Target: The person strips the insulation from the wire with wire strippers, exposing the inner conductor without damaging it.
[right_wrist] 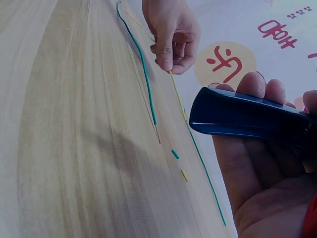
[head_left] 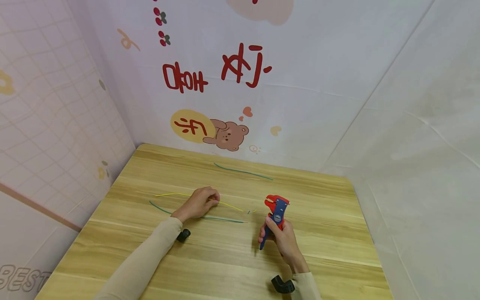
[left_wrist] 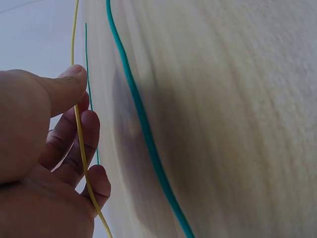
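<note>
Between thumb and fingertips, my left hand [head_left: 201,203] pinches a thin yellow wire [head_left: 230,206], which stretches out to both sides of it. In the left wrist view the wire [left_wrist: 82,144] runs past the thumb and across the fingers. My right hand [head_left: 288,241] grips a red and blue wire stripper [head_left: 278,211] by its handles, head pointing away from me. Its dark blue handle [right_wrist: 247,114] fills much of the right wrist view. Below the left hand lies a green wire [head_left: 225,219], whose near end shows bare copper [right_wrist: 158,135] in the right wrist view.
Another green wire [head_left: 243,171] lies near the back of the wooden table [head_left: 225,266]. A short green piece [right_wrist: 175,154] and a short yellow piece [right_wrist: 184,175] lie between the hands. Printed white wall sheets [head_left: 300,104] stand behind and beside the table.
</note>
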Tool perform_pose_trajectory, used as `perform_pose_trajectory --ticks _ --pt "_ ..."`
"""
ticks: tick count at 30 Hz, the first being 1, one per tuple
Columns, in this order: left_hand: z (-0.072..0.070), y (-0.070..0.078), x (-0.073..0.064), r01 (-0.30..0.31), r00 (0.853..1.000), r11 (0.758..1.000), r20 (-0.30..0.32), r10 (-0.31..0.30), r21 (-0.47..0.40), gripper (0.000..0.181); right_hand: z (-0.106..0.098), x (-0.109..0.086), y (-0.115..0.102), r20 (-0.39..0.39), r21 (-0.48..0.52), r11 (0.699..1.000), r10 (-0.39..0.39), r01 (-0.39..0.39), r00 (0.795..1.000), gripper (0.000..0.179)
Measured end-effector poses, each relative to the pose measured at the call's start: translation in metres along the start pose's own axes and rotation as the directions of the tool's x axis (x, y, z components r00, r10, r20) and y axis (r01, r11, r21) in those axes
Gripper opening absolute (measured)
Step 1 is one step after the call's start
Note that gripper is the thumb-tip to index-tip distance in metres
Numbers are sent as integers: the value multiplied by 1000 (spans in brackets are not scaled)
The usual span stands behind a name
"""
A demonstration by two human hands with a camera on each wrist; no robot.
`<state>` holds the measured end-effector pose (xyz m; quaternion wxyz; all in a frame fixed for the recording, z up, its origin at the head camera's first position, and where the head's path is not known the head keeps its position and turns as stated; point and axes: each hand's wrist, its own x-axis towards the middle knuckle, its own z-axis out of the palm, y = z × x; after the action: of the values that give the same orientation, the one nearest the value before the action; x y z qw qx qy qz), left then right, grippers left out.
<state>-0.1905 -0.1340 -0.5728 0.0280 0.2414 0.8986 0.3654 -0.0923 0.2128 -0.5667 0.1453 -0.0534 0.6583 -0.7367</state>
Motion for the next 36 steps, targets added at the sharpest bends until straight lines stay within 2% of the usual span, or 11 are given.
perform_pose_trajectory --ticks 5,13,22,25,28,30,32,35,36 --pt "1 -4 0 5 1000 1000 13 -5 -1 5 -1 1 -2 4 -2 1000 1 -1 1000 46" --pt "2 -7 1 -3 1000 1000 30 3 6 4 -1 0 -3 15 -8 1000 7 -7 1000 32" --pt "5 -12 1 28 999 1000 42 -28 6 4 -1 0 -1 13 -11 1000 1 0 1000 34" --pt "8 -18 1 -1 1000 1000 22 1 -14 5 -1 0 -1 12 -10 1000 -4 4 1000 34" --pt "20 -39 2 -63 998 998 -24 62 -9 5 -1 0 -1 11 -9 1000 -8 8 1000 33" --pt "22 -42 1 -72 997 997 -41 72 -7 5 -1 0 -1 9 -8 1000 -8 8 1000 33" --pt "22 -41 1 -56 998 998 -41 55 -12 6 -1 -1 -1 7 -9 1000 -6 6 1000 34" --pt "12 -23 0 5 1000 1000 -9 -6 -20 7 -1 -1 -1 6 -11 1000 -5 5 1000 38" --pt "11 -20 0 20 1000 1000 -1 -20 -14 7 -1 -1 -1 5 -12 1000 -4 5 1000 40"
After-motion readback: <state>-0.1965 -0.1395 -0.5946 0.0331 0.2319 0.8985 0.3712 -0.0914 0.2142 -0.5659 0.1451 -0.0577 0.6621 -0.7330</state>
